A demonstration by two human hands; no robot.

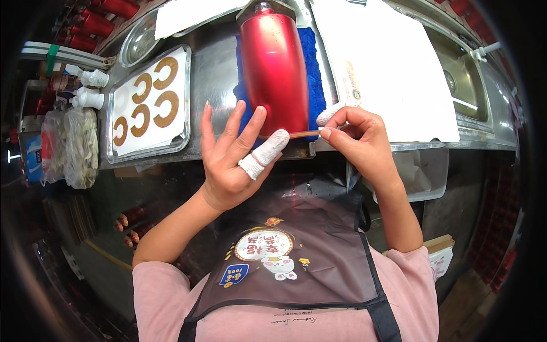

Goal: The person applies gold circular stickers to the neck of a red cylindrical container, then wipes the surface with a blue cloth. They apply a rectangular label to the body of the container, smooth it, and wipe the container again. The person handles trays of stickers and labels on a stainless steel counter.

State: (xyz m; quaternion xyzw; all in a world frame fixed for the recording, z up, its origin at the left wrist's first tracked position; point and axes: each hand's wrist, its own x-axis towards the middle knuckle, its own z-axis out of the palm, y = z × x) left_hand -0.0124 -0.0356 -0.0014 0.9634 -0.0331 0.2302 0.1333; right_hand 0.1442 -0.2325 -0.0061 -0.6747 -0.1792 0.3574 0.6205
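A glossy red bottle lies on a blue cloth with its base toward me. A thin brown strip runs across the base's near edge. My left hand has its fingers spread beside the bottle, and its thumb, in a white finger cover, presses on the strip. The strip's right end is pinched in my right hand, where another white cover shows on a finger. What the left thumb covers is hidden.
Several gold-brown C-shaped pieces lie on white paper in a metal tray at left. A glass bowl stands behind it. White sheets cover the bench at right, beside a sink. White bottles and plastic bags are far left.
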